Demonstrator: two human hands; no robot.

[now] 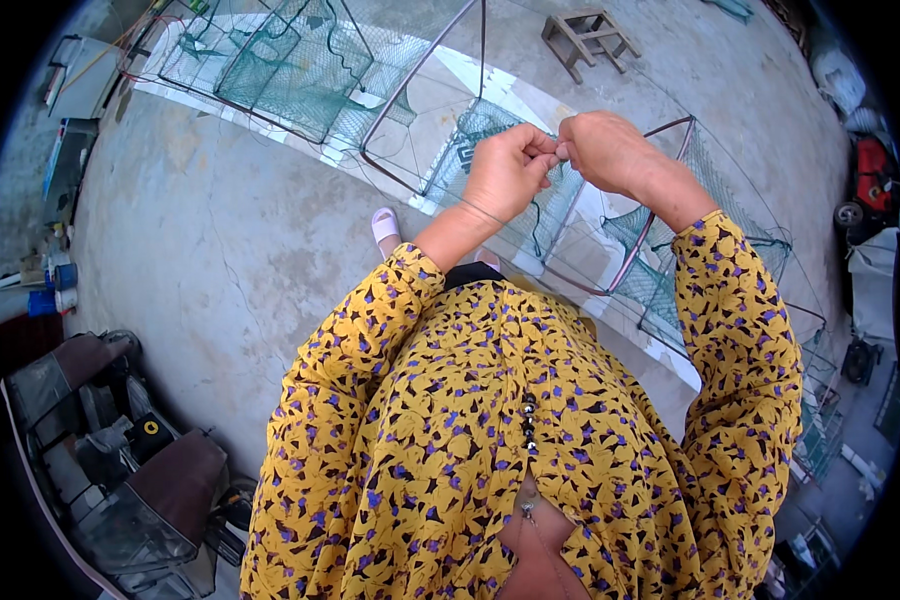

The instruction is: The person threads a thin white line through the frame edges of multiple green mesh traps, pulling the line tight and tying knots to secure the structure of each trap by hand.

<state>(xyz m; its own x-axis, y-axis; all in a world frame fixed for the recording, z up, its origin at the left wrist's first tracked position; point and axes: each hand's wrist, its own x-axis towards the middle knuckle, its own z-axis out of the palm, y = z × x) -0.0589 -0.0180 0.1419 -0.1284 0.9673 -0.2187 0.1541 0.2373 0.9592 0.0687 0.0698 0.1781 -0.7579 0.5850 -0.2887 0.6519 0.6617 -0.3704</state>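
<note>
My left hand (510,172) and my right hand (615,150) meet in front of me. Thumb and fingers are pinched together on both, fingertips touching or nearly so. What they pinch is too small to make out. Beneath them stretches a long folding net trap, with green netting (280,75) strung over rectangular frames. One dark frame (395,115) stands upright left of my hands; another frame (638,252) leans below my right wrist. Thin cords run between the frames. Part of the netting is hidden behind my hands and sleeves.
A small wooden stool (588,42) stands beyond my hands on the concrete floor (250,220). White sheeting (320,150) lies under the trap. At the lower left is a dark vehicle with a brown cover (175,480). A red wheeled machine (873,172) sits at the right.
</note>
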